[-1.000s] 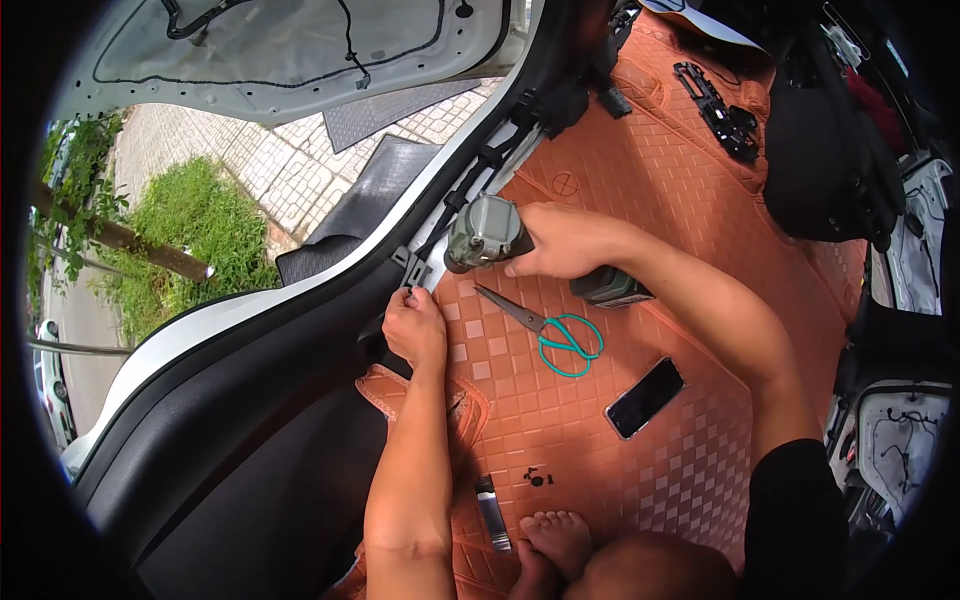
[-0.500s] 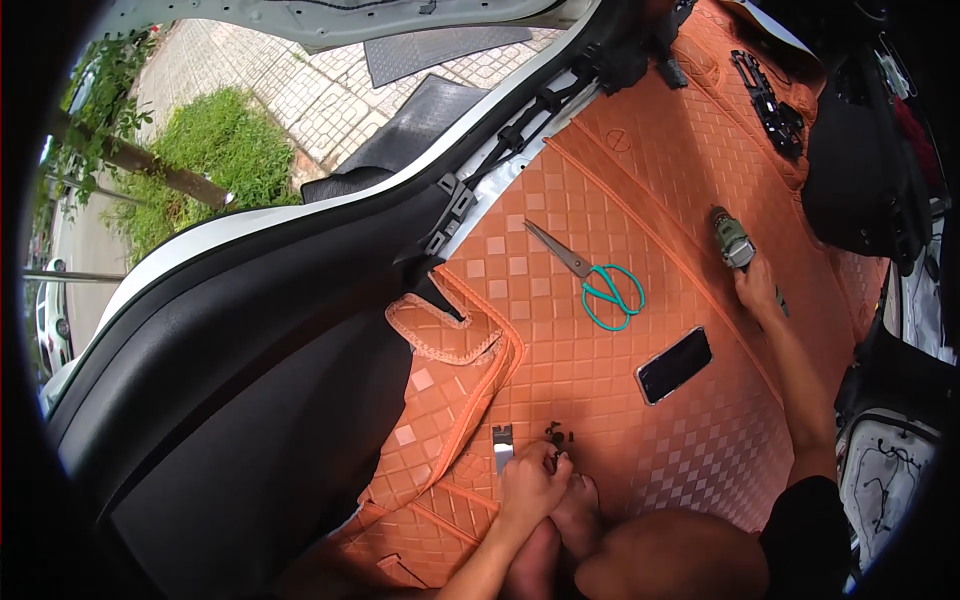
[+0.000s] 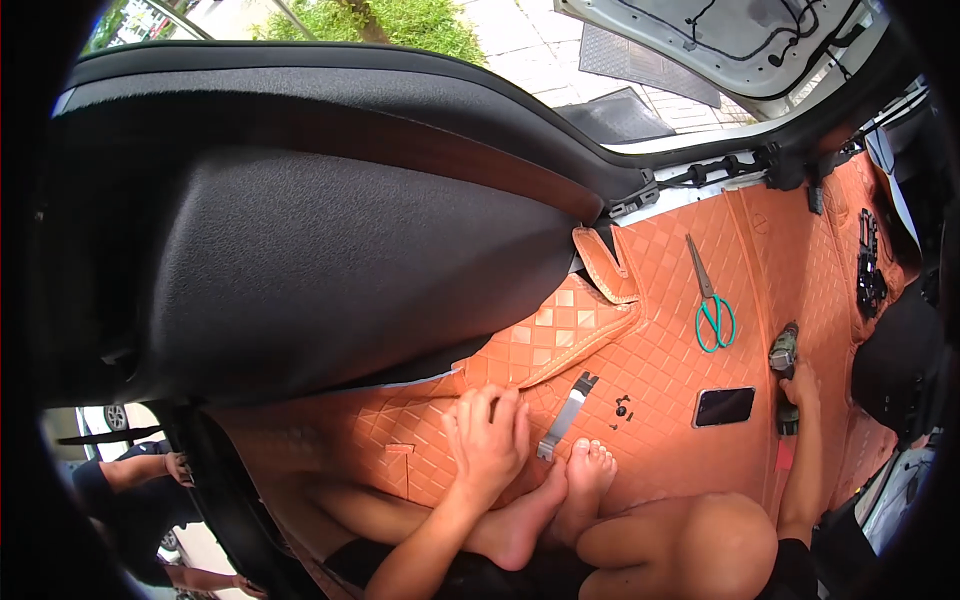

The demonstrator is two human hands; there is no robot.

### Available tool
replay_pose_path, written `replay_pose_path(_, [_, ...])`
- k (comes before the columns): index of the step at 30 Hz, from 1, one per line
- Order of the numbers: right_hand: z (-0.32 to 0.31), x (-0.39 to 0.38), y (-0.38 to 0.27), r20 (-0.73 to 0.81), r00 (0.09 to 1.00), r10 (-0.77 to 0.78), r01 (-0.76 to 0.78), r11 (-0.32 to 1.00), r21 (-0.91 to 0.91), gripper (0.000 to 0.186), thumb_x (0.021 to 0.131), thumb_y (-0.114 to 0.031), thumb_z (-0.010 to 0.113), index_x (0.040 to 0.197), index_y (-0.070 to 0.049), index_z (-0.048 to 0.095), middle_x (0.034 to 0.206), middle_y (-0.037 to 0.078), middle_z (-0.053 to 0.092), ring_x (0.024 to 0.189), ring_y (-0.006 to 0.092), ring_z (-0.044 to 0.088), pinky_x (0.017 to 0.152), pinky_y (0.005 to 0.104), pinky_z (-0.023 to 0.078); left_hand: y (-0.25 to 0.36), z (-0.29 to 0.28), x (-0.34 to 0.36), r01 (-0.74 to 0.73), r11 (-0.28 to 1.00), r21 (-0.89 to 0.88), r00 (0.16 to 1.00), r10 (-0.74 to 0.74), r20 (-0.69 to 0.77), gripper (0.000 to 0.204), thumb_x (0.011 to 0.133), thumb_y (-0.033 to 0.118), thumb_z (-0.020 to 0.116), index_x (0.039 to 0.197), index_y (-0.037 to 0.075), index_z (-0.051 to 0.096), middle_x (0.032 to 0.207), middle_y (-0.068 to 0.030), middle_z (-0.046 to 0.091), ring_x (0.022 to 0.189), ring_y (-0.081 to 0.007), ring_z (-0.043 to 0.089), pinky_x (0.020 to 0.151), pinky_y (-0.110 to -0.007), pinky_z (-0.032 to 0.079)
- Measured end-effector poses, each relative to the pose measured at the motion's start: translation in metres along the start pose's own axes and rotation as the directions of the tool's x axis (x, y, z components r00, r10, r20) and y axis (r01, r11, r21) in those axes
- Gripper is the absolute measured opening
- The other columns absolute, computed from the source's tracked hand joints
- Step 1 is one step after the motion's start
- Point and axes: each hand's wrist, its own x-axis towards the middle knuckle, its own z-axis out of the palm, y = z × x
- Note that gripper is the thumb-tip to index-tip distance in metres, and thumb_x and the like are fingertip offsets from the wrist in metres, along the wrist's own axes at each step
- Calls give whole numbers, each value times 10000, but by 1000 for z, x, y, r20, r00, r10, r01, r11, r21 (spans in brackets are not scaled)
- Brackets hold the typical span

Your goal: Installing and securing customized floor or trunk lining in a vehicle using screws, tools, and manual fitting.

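My left hand (image 3: 487, 435) is raised over the orange quilted mat (image 3: 660, 270), fingers curled, with a small dark piece (image 3: 493, 410) between them; its kind is too small to tell. Over on the right, my right hand (image 3: 800, 385) grips a green and black cordless drill (image 3: 785, 348) lying low against the mat. A flat metal pry tool (image 3: 567, 415) with notched ends rests near my feet. Beside it is a cluster of small black fasteners (image 3: 622, 410). The phone (image 3: 725, 407), its screen dark, lies between those fasteners and the drill. Scissors (image 3: 713, 310) with teal handles lie farther off.
A large black trim panel (image 3: 380, 260) of the vehicle rises on the left, beside the mat's folded flap (image 3: 605, 265). A black plastic part (image 3: 868, 265) lies at the far right. At the lower left, another person (image 3: 130, 500) is outside.
The view has turned to the left. My left hand has lifted away from the fasteners and my feet, toward the trim panel. My right hand still holds the drill.
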Motion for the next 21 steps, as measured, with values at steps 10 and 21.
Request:
replay_pose_path(10, [-8,-180,-257,186,804,-565,431,769,471,350,889,-272,625,801,63,678,756,283,657,773,392,696,717,452,528,-79,-52,33,105,986,127,918,-146,369,449,877,466,663,774,29,628,724,-145,670,714,-363,664,710,-472,494])
replay_pose_path(21, [47,-232,-335,60,909,-412,367,862,349,508,855,-454,686,827,53,700,828,290,688,806,435,694,723,511,548,-65,-30,42,588,807,55,698,-541,469,362,860,403,687,1019,82,738,937,-209,719,951,-384,685,833,-470,523])
